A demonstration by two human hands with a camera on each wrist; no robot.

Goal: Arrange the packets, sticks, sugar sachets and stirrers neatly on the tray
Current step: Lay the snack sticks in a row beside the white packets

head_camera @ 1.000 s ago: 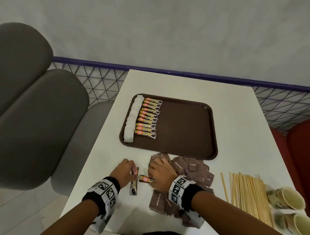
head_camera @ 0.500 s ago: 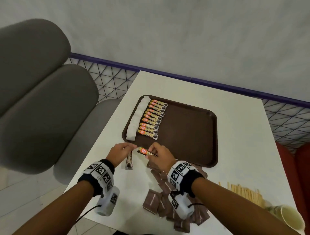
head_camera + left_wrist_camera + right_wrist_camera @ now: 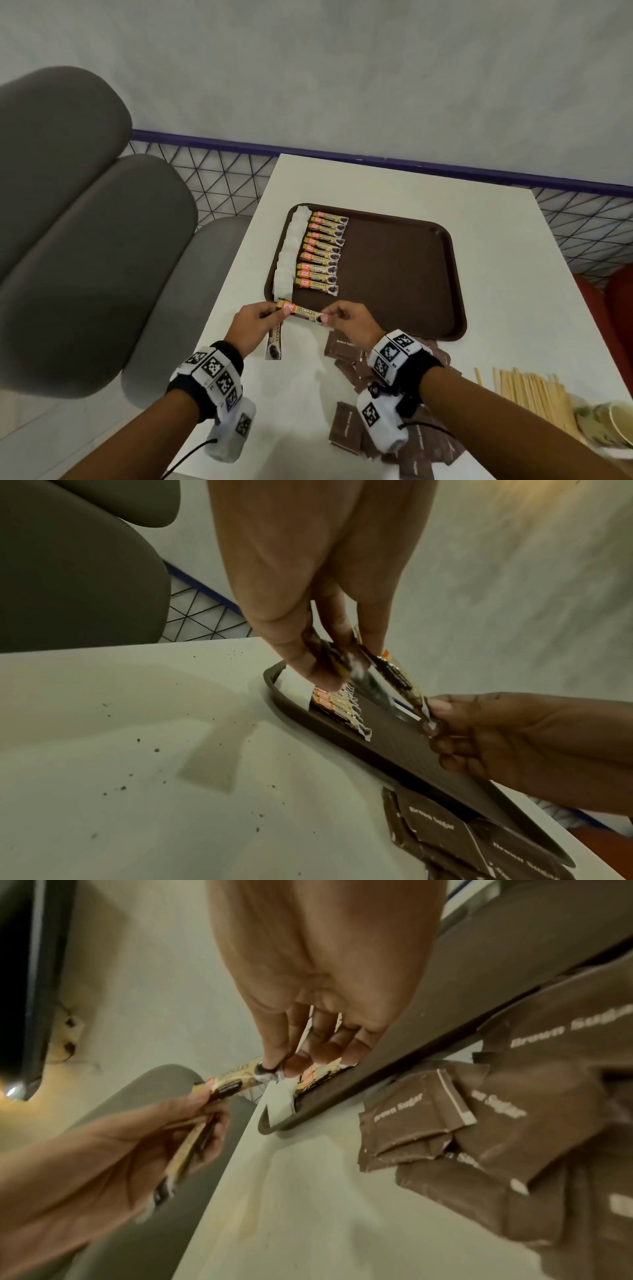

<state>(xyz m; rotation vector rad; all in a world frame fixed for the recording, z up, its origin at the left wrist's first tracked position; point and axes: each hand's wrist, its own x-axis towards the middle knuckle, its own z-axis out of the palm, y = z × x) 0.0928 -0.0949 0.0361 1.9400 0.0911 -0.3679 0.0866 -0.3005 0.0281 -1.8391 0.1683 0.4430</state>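
Observation:
A brown tray (image 3: 394, 274) carries a column of white sachets (image 3: 291, 253) along its left edge and a row of coffee sticks (image 3: 322, 253) beside them. Just above the tray's near left corner, both hands hold one coffee stick (image 3: 305, 311) level between them. My left hand (image 3: 274, 311) pinches its orange end, and my right hand (image 3: 325, 317) pinches its dark end. A second stick (image 3: 275, 344) hangs down from my left hand. The wrist views show the shared stick (image 3: 400, 680) (image 3: 236, 1077) pinched at both ends, and the hanging stick (image 3: 192, 1150) against my left palm.
Brown sugar sachets (image 3: 346, 349) lie in a loose heap on the white table under my right wrist and nearer me (image 3: 346, 428). Wooden stirrers (image 3: 534, 394) and paper cups (image 3: 613, 425) sit at the near right. Grey seat cushions (image 3: 85, 240) stand left of the table.
Both hands have moved away from me to the tray's near left corner, carrying the sticks. The stick in my right hand is now also pinched by my left hand.

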